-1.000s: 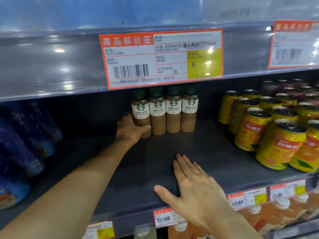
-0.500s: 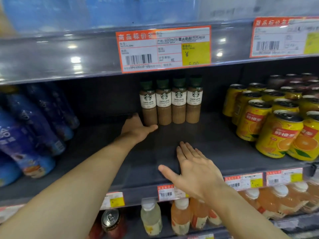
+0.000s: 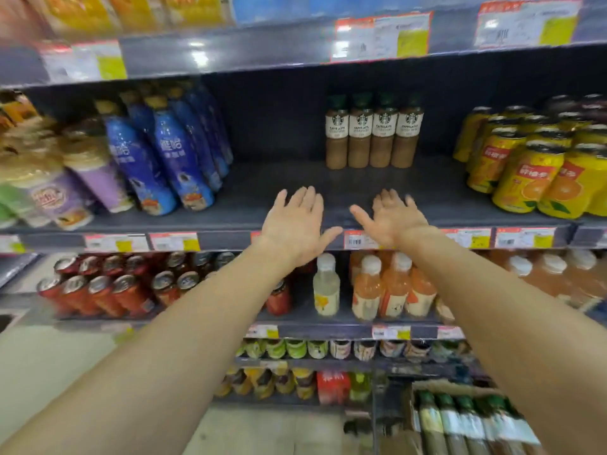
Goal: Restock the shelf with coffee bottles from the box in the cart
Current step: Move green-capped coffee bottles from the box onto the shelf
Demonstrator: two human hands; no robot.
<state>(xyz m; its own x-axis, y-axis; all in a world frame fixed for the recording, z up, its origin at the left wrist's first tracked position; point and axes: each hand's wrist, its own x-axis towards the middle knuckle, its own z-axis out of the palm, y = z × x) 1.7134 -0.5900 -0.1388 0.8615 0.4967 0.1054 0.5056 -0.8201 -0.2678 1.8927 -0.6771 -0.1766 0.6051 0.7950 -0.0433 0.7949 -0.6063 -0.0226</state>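
Far left of the left hand, at shelf level: purple-labelled cups (image 3: 56, 198), then leaning blue bottles (image 3: 174, 159) just right of them, well apart from the fingers.

Left hand (image 3: 297, 224) stretched forward on a straight bare forearm, palm down, fingers straight and slightly spread, thumb angled out to the right, holding nothing. Seen over the front edge of the grey shelf (image 3: 249, 192); touching the board or just above it, cannot tell.

Beyond and between the two hands, at the back of the shelf: four Starbucks Caffe Latte bottles (image 3: 372, 133) upright in a tight row, side by side, well apart from both sets of fingertips.

Right hand (image 3: 395, 216) likewise extended, palm down, fingers straight and fanned, thumb pointing left toward the other thumb, empty. A little blurred at the fingertips.

Right of the right hand, on the same shelf: yellow orange-drink cans (image 3: 532, 178) packed in rows.

Below the right forearm, low in the view: cardboard box (image 3: 460, 390) with more green-capped coffee bottles (image 3: 469, 421) standing inside, blurred.
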